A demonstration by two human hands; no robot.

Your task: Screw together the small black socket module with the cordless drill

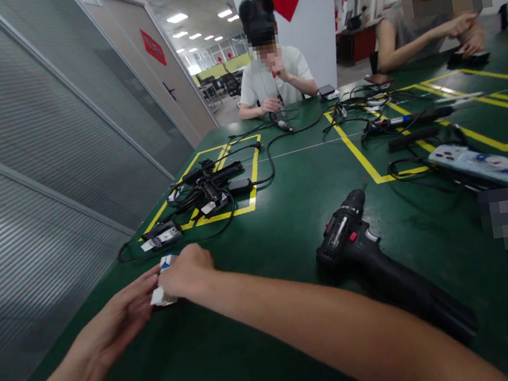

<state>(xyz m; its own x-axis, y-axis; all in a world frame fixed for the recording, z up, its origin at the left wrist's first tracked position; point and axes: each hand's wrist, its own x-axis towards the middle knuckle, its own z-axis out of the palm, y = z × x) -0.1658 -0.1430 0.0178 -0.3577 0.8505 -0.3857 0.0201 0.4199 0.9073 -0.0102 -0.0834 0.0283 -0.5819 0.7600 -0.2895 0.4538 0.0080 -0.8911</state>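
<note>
Near the table's left edge, both hands meet at a small white box with a blue mark [167, 262]. My left hand [132, 312] supports the box from the left, its fingers reaching along that side. From the right, my right hand [190, 270] is closed against the same box, with the back of the hand hiding its fingertips and much of the box. A pale flap or lower part of the box [162, 296] shows between the two hands. To the right of my right forearm lies a black cordless drill [355, 239] on its side, with a thin bit pointing away.
Black tools and cables [209, 187] lie on the green table [284, 237] inside yellow tape, beyond my hands. More cables, a pen-like tool [407, 120] and a light blue patterned case [486, 164] lie at right. Two people sit across the table. A slatted glass partition [40, 151] borders the left.
</note>
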